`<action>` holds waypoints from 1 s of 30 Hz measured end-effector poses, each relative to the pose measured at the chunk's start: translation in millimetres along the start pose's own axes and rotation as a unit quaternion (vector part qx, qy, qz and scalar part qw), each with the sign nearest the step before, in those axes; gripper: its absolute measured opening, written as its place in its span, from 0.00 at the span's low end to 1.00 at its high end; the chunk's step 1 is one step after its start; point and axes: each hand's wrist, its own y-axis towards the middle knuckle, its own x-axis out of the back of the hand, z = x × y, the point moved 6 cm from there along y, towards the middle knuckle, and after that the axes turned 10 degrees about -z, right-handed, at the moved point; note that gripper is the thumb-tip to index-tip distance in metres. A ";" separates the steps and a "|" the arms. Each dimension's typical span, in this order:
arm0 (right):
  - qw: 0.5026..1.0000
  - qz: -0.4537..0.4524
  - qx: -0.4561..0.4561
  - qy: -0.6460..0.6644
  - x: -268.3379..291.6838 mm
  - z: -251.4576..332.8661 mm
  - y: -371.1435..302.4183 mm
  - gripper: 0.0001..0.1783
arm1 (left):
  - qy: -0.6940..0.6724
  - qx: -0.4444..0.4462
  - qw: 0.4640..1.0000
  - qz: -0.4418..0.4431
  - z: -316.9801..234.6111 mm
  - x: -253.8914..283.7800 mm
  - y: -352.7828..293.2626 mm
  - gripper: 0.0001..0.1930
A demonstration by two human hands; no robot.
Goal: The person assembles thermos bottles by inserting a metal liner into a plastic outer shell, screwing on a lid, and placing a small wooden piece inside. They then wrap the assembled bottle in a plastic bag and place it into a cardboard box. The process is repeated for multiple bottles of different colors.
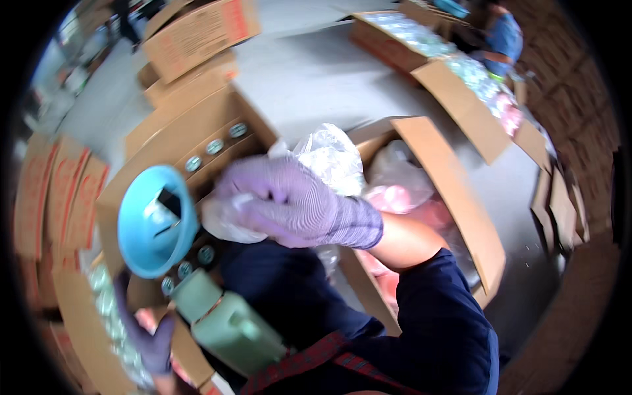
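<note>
My right hand [296, 201], in a thin purple glove, reaches across the middle of the view, its fingers closed round a crumpled piece of clear plastic [230, 220]. What lies inside the plastic, if anything, I cannot make out. My gloved left hand [151, 342] is at the lower left, thumb and fingers apart, with nothing seen in it. Above it is a light blue basin [131, 227] with small dark and white items inside. A pale green plastic jug [237, 332] stands beside the left hand. Round-topped items [214, 146] stand in rows in an open carton [151, 155].
To the right, an open carton [454, 204] holds pink items in clear bags. A clear plastic bag [329, 155] bulges beside it. Stacked cartons [197, 43] stand at the back left. At the back right a person [503, 43] is near a long carton [388, 43] of clear-wrapped items.
</note>
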 end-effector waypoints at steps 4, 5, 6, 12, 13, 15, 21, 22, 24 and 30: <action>0.983 -0.173 0.049 0.039 -11.7 31.3 117.6 0.12 | -0.037 -0.091 0.984 0.146 -51.4 -84.4 60.9 0.53; 0.946 -0.197 -0.110 0.232 -16.4 12.8 139.2 0.11 | -0.077 -0.095 0.984 0.126 -50.4 -99.5 78.2 0.45; 0.962 -0.228 -0.077 0.127 1.9 -8.9 143.3 0.12 | -0.042 0.006 0.990 0.137 -45.8 -108.6 96.9 0.31; 0.948 -0.309 -0.080 0.014 14.1 -53.0 85.3 0.48 | -0.203 0.145 0.963 -0.096 66.1 -33.7 133.2 0.16; 0.973 -0.217 -0.049 0.055 -13.4 -47.9 56.9 0.53 | -0.214 0.151 0.960 -0.102 70.3 -31.7 134.0 0.16; 0.997 -0.023 -0.008 -0.070 -74.2 -44.8 -1.1 0.64 | -0.237 0.169 0.951 -0.105 81.9 -33.1 130.0 0.15; 0.968 -0.125 -0.150 -0.159 -61.6 -114.4 -47.0 0.16 | -0.117 0.103 0.987 -0.049 122.8 6.8 139.4 0.16; 0.975 -0.106 -0.114 -0.158 -61.0 -98.5 -40.0 0.14 | -0.091 0.091 0.990 -0.057 131.5 22.0 130.9 0.17; 0.971 -0.074 -0.065 -0.219 -69.4 -81.8 -28.0 0.12 | -0.035 0.068 0.996 -0.044 138.2 40.5 121.1 0.21; 0.980 -0.010 0.010 -0.201 -78.3 -45.5 -20.3 0.10 | 0.315 -0.429 0.846 0.019 -37.0 -28.3 74.3 0.34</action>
